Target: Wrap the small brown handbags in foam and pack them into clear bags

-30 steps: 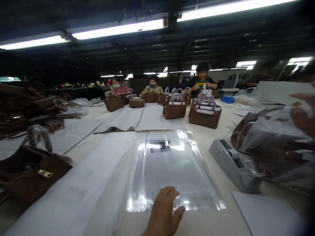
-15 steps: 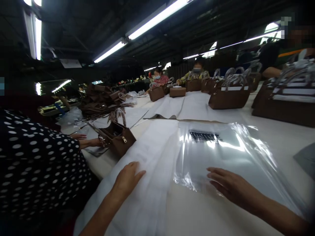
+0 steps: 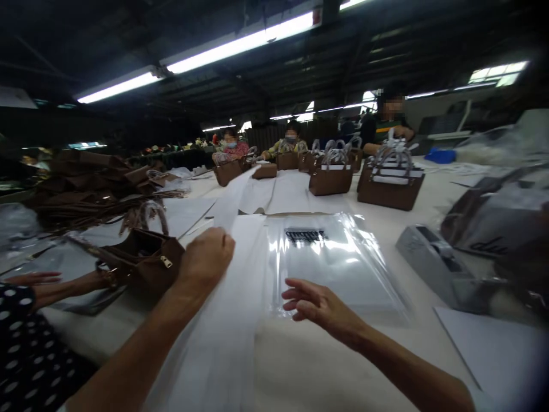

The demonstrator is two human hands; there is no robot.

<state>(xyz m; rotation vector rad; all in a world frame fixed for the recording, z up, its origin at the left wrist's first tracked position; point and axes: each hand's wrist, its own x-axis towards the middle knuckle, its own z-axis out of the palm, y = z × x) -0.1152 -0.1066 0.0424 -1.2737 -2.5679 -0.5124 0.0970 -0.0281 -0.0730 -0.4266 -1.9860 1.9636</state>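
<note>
My left hand (image 3: 209, 256) is closed around the edge of a thin white paper sheet (image 3: 230, 201), whose far end is lifted into the air. Beneath it lies a stack of similar white sheets (image 3: 234, 337), running along the table. My right hand (image 3: 317, 306) is open, fingers spread, above the near edge of a pile of clear plastic bags (image 3: 334, 269) with black print. Whether its fingertips touch the plastic I cannot tell. Just left of my left hand stands an open brown handbag (image 3: 148, 257) with wrapped handles, which a co-worker's hand (image 3: 100, 279) touches.
A grey tape dispenser (image 3: 441, 269) sits at the right, near a white sheet (image 3: 493, 349). Several brown handbags (image 3: 330, 180) stand across the table. Unfilled brown bags are heaped (image 3: 86, 183) at the far left. Co-workers are at the far side and on my left.
My left hand has closed and raised a paper sheet. My right hand remains open over the plastic bags. The view has swung right, bringing the tape dispenser into sight.
</note>
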